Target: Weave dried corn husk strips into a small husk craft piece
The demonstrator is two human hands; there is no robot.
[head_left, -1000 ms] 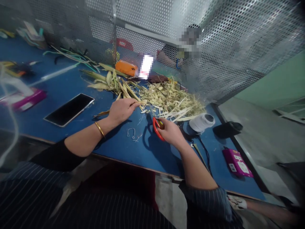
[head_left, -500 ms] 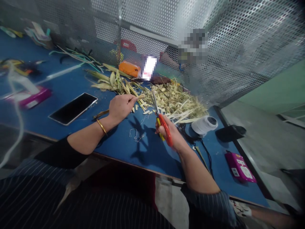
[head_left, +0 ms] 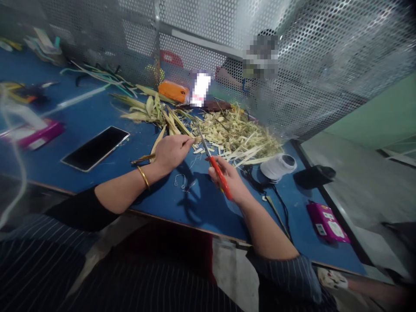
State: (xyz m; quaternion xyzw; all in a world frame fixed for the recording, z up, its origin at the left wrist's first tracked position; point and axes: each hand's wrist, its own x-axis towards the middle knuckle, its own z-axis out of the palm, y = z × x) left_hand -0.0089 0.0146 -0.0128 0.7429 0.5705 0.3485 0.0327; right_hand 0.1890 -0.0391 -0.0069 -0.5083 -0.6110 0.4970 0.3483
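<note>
Between thumb and fingers, my left hand (head_left: pixel 172 151) pinches a pale dried husk strip (head_left: pixel 197 139), whose short end pokes out to the right. My right hand (head_left: pixel 229 177) is wrapped round the red and yellow handles of a pair of scissors (head_left: pixel 217 169). The blades point up and away, with their tips right beside the end of the strip; I cannot tell whether they touch it. Behind both hands lies a heap of shredded husk (head_left: pixel 240 130), and longer dried husk leaves (head_left: pixel 151 110) lie to its left.
A phone (head_left: pixel 95 148) lies left of my left arm. To the right stand a white thread spool (head_left: pixel 277 167), a black roll (head_left: pixel 314 176) and a purple pack (head_left: pixel 327 221). An orange pack (head_left: pixel 173 91) and a lit phone (head_left: pixel 200 89) are by the perforated metal screen (head_left: pixel 201 47). Loose thread (head_left: pixel 180 181) lies in front.
My right hand has turned the scissors, raised them with the blades apart, then brought the blades leftward to the strip. My left hand keeps its pinch and has shifted only slightly.
</note>
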